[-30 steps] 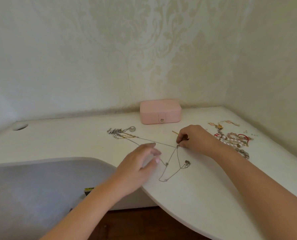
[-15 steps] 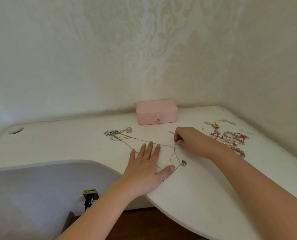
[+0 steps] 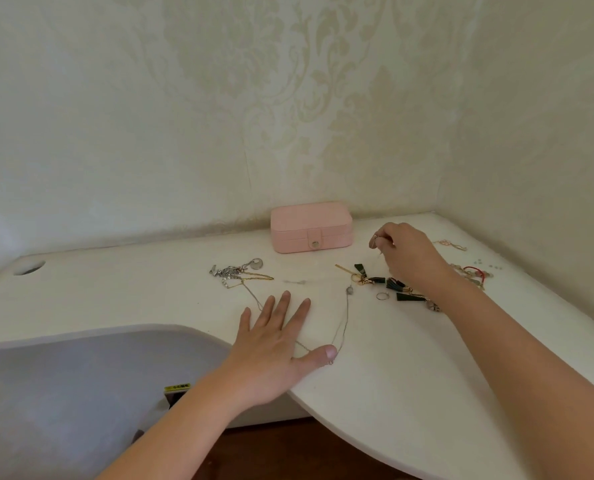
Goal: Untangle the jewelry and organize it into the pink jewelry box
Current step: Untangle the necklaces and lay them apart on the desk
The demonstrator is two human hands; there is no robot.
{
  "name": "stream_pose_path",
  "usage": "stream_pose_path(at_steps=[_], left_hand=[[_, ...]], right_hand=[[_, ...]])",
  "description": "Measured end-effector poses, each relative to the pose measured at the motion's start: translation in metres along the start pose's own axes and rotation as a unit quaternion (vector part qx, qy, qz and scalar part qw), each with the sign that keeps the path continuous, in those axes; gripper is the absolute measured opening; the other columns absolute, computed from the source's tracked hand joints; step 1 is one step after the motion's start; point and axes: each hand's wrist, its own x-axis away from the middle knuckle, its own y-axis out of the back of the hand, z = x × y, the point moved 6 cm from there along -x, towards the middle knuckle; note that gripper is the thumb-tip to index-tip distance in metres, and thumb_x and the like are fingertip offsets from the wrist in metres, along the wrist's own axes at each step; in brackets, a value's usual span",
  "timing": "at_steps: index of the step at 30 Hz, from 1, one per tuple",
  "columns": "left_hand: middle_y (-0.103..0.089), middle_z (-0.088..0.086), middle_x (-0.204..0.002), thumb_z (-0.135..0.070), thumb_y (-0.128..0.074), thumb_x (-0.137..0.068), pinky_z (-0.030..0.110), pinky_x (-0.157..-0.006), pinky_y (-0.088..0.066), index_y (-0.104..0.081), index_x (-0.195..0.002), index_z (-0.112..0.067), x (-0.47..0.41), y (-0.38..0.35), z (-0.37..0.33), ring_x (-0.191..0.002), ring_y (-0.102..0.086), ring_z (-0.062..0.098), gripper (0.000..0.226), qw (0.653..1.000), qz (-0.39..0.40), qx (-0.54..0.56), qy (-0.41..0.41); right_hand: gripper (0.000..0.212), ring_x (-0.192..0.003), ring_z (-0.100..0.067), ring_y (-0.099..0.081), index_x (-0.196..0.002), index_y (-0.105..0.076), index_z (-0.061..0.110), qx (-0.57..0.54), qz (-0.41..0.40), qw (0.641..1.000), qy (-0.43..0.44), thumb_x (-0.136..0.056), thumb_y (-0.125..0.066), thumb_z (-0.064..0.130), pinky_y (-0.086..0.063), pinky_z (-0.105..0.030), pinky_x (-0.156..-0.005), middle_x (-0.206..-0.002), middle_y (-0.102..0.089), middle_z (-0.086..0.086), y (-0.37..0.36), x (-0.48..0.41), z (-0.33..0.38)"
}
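The pink jewelry box (image 3: 311,226) stands closed at the back of the white desk (image 3: 409,375). My left hand (image 3: 276,344) lies flat with spread fingers on a thin silver chain (image 3: 343,323), the thumb pressing its near loop. The chain runs left to a tangle of silver and gold jewelry (image 3: 238,271). My right hand (image 3: 408,252) is raised just right of the box, fingers curled, pinching the chain's far end, which hangs as a faint line below it. Green tassel earrings with gold clasps (image 3: 383,282) and a ring (image 3: 382,296) lie under that hand.
More beaded and red jewelry (image 3: 474,273) lies at the desk's right, near the wall corner. A cable hole (image 3: 28,267) sits at the far left. The desk's front edge curves inward around a grey chair (image 3: 63,393). Walls close off the back and right.
My right hand has lifted off the desk and moved back and right with the chain's end, uncovering the green tassel earrings. My left hand went from hovering to flat on the chain.
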Motion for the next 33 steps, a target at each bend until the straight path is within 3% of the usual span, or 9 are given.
stream_pose_path(at_steps=[4,9,13,16,20,25,33], left_hand=[[0.027,-0.006,-0.154,-0.088,-0.010,-0.065,0.046,-0.116,0.015,0.018,-0.145,-0.041,0.004,0.002,0.008,-0.141,0.028,0.014,0.097,1.000,0.010,0.005,0.003],[0.029,-0.005,-0.153,-0.092,-0.012,-0.057,0.047,-0.115,0.015,0.019,-0.145,-0.040,0.004,0.002,0.019,-0.140,0.030,0.013,0.106,1.000,0.024,0.011,0.009],[0.028,-0.006,-0.154,-0.097,-0.011,-0.050,0.048,-0.115,0.014,0.017,-0.145,-0.041,-0.001,0.004,0.034,-0.141,0.027,0.014,0.114,0.999,0.034,0.019,0.013],[0.025,-0.007,-0.155,-0.102,-0.003,-0.036,0.046,-0.116,0.012,0.015,-0.146,-0.043,-0.009,0.012,0.052,-0.142,0.023,0.014,0.127,0.999,0.043,0.029,0.015],[0.026,-0.009,-0.154,-0.105,-0.010,-0.029,0.041,-0.116,0.012,0.016,-0.145,-0.042,-0.015,0.021,0.068,-0.142,0.024,0.012,0.134,0.995,0.092,0.032,-0.016],[0.027,-0.009,-0.154,-0.105,-0.020,-0.028,0.040,-0.114,0.013,0.017,-0.145,-0.041,-0.019,0.024,0.074,-0.140,0.027,0.012,0.138,0.991,0.128,0.031,-0.039],[0.023,-0.009,-0.155,-0.105,-0.013,-0.032,0.037,-0.114,0.013,0.011,-0.147,-0.040,-0.021,0.027,0.077,-0.141,0.024,0.010,0.134,0.990,0.118,0.061,-0.048]], right_hand=[[0.023,-0.074,-0.016,-0.058,-0.091,-0.058,0.006,-0.243,0.007,0.966,-0.083,-0.098,-0.036,0.006,-0.047,-0.022,-0.068,-0.083,-0.061,-0.004,0.004,0.001,0.000],[0.024,-0.069,-0.016,-0.061,-0.088,-0.057,0.008,-0.384,0.001,0.913,-0.140,-0.099,-0.036,0.007,-0.051,-0.026,-0.072,-0.074,-0.062,-0.006,0.009,0.002,-0.005],[0.020,-0.065,-0.017,-0.060,-0.097,-0.056,0.003,-0.414,-0.036,0.900,-0.130,-0.100,-0.037,0.008,-0.053,-0.023,-0.060,-0.072,-0.058,-0.008,0.021,0.004,-0.003],[0.020,-0.057,-0.013,-0.060,-0.093,-0.057,0.008,-0.442,-0.096,0.885,-0.110,-0.100,-0.038,0.011,-0.053,-0.020,-0.048,-0.072,-0.058,-0.007,0.037,0.006,-0.002],[0.022,-0.044,-0.008,-0.055,-0.089,-0.055,0.014,-0.484,-0.172,0.854,-0.081,-0.100,-0.037,0.011,-0.044,-0.018,-0.041,-0.068,-0.058,-0.005,0.057,0.009,-0.003],[0.022,-0.041,-0.005,-0.043,-0.094,-0.054,0.012,-0.495,-0.226,0.836,-0.068,-0.101,-0.034,0.014,-0.033,-0.017,-0.040,-0.068,-0.054,-0.002,0.069,0.014,-0.007],[0.024,-0.042,-0.003,-0.032,-0.088,-0.055,0.019,-0.518,-0.270,0.810,-0.049,-0.101,-0.036,0.017,-0.026,-0.015,-0.042,-0.066,-0.051,0.000,0.088,0.021,-0.009]])
